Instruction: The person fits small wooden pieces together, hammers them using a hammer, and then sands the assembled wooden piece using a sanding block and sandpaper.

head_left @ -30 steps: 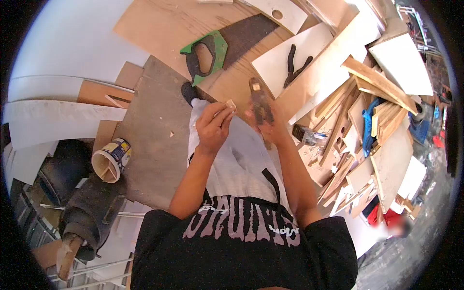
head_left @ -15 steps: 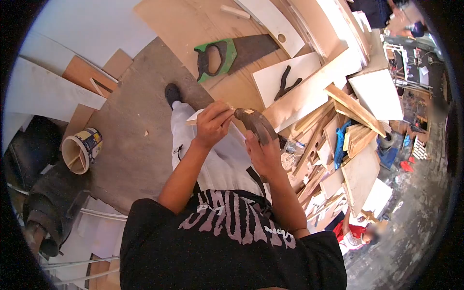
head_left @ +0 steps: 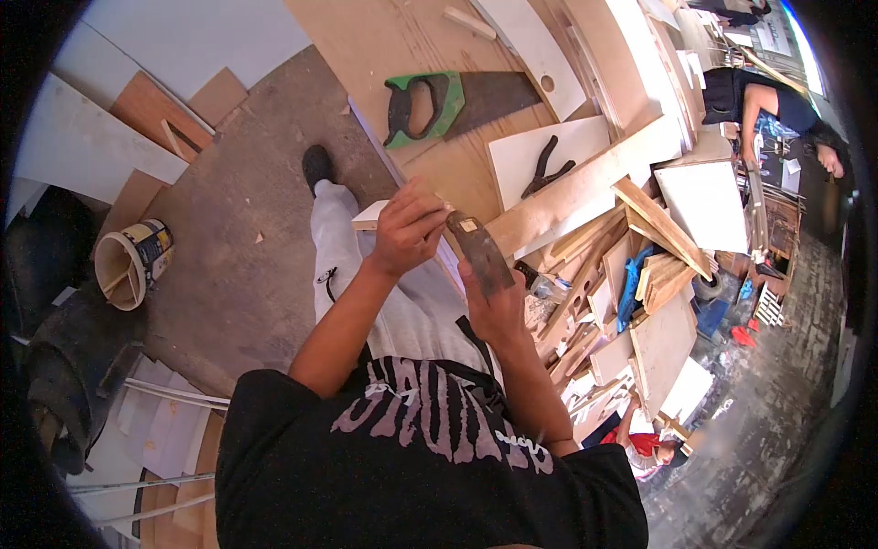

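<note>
My right hand is wrapped round a hammer, its dark curved head turned up toward me. Close beside the hammer's tip, my left hand has its fingers pinched together; whatever they hold is too small or hidden to make out. A white-faced strip of board shows under the left hand, above my lap. Beyond my hands, a green-handled handsaw lies on a wooden sheet, and black-handled pliers rest on a white board.
Wood offcuts are piled to the right, near a blue tool. A bucket with wood pieces stands on the left floor. One person bends over at the upper right; another person in red is at the lower right.
The view has shifted slightly. My hands stay close together, with the hammer still in the right one. The person at the upper right shows more fully now.
</note>
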